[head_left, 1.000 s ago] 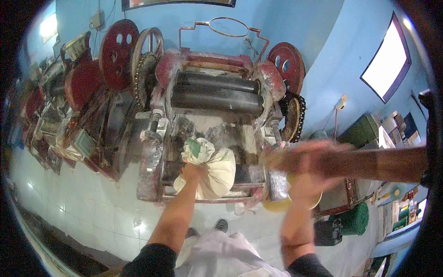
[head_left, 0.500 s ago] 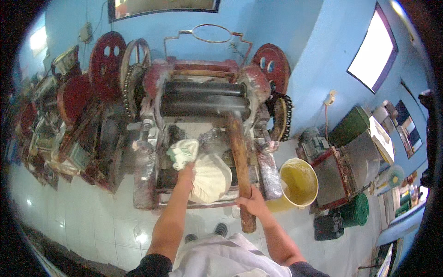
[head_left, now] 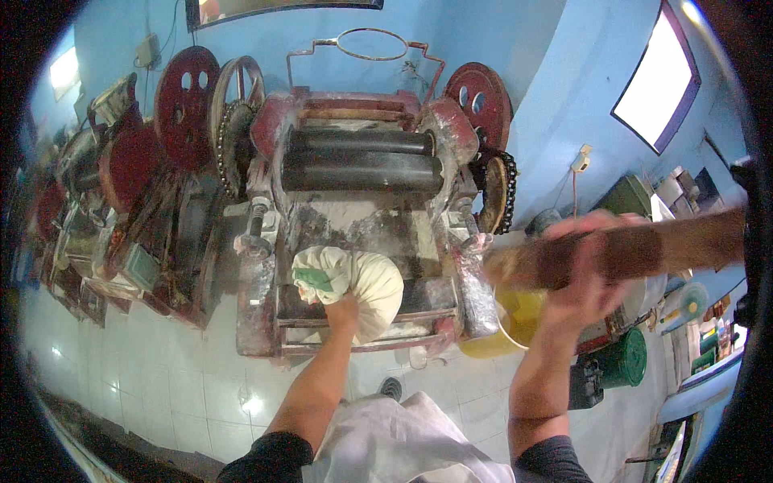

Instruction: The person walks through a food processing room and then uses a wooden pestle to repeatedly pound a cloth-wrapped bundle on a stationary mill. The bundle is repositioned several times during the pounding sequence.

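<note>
Tiled floor (head_left: pixel 185 378) below us, a roller machine (head_left: pixel 259 306) ahead: cloth bundle (head_left: pixel 374 286) at the near edge of its bed (head_left: pixel 354 216), wooden club (head_left: pixel 672 247) off its right side.

Our left hand (head_left: pixel 342 312) is curled closed at the bundle's gathered neck, fingers partly hidden by cloth, left of the bed's middle. Our right hand (head_left: pixel 592 290), blurred, wraps around the club, whose long axis runs left to right; its inner end points toward the bundle, apart from it. The bundle thus lies left of the club, with our left hand nearer it. Below the club in view, a yellow bucket (head_left: pixel 515 314) stands beside the machine's near right corner. Beyond the bundle, the bed's white-smeared surface reaches dark rollers (head_left: pixel 362 171) along its far edge, then a blue wall (head_left: pixel 491 32).
</note>
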A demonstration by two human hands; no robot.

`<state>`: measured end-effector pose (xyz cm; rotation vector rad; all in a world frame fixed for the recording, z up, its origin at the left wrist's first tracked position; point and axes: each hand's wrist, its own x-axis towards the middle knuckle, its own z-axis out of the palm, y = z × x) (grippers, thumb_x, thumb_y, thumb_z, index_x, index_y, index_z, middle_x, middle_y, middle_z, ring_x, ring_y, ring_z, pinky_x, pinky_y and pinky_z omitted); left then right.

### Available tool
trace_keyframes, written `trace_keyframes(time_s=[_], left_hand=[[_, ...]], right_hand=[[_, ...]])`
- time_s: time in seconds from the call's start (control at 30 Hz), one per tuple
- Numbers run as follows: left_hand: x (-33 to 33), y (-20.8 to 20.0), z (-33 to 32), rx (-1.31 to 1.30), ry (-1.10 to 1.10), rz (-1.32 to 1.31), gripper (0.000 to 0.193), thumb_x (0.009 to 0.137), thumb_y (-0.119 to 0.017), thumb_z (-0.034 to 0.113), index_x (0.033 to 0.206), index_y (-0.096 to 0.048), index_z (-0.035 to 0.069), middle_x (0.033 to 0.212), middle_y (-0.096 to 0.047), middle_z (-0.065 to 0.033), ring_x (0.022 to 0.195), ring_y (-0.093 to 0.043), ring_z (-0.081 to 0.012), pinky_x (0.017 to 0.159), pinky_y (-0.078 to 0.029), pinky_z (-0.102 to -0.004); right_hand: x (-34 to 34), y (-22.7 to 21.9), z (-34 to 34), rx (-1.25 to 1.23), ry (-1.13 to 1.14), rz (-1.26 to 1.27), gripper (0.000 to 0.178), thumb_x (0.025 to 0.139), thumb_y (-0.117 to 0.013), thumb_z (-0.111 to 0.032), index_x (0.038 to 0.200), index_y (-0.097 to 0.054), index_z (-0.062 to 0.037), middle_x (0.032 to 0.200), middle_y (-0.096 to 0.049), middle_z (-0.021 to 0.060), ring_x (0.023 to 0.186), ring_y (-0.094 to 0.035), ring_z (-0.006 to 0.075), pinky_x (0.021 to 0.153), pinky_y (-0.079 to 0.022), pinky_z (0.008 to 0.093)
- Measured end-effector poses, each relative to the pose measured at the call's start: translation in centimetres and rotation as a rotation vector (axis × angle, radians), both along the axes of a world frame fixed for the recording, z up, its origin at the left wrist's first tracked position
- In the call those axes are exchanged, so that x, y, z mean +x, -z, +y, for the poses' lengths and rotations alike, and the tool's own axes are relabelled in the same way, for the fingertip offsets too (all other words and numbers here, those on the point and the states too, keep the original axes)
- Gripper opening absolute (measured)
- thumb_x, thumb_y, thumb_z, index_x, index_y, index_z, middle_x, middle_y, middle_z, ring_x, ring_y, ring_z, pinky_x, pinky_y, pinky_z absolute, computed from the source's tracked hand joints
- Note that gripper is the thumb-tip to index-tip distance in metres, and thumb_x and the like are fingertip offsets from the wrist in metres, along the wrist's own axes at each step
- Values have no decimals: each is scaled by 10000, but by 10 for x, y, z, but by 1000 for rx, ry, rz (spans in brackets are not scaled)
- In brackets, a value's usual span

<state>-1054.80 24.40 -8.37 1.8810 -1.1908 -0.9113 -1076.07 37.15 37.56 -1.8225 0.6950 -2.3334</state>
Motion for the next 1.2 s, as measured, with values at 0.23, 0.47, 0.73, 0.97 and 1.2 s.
trace_keyframes(time_s=[0.23,0.47,0.73,0.97,1.2], left_hand=[[-25,-31,0,-400,-187,-103,427,908,-612,337,1209,-650,37,1150,-686,-184,1146,-621,-356,982,-477,-423],[12,-15,-29,193,352,-468,390,960,-534,348,1021,-725,13,976,-717,-224,1010,-667,-417,941,-490,-481],[34,13,-13,-73,32,-24,467,921,-574,418,1232,-648,78,1217,-663,-189,1151,-600,-404,972,-469,-457],[28,-23,-5,-26,-41,-65,477,915,-601,441,1213,-655,72,1228,-659,-185,1157,-594,-399,966,-473,-457],[57,11,-12,-283,100,-198,468,938,-584,389,1235,-634,31,1294,-627,-181,1207,-554,-394,1028,-422,-446]], right_hand=[[12,283,-3,1008,234,155,590,828,-718,-368,1248,-516,-6,1136,-631,214,1034,-606,360,935,-467,471],[3,325,35,1763,-295,398,650,824,-747,-254,1345,-486,34,1253,-600,200,1157,-576,307,1024,-426,412],[35,197,-18,914,176,46,383,827,-713,-96,1148,-526,-2,933,-641,98,843,-621,193,785,-509,326],[19,383,36,1670,-149,434,467,806,-774,-249,1114,-553,23,903,-650,101,801,-645,218,739,-531,363],[18,360,70,1804,-714,-72,481,846,-780,-199,1215,-551,9,987,-665,88,909,-656,201,822,-538,356]])
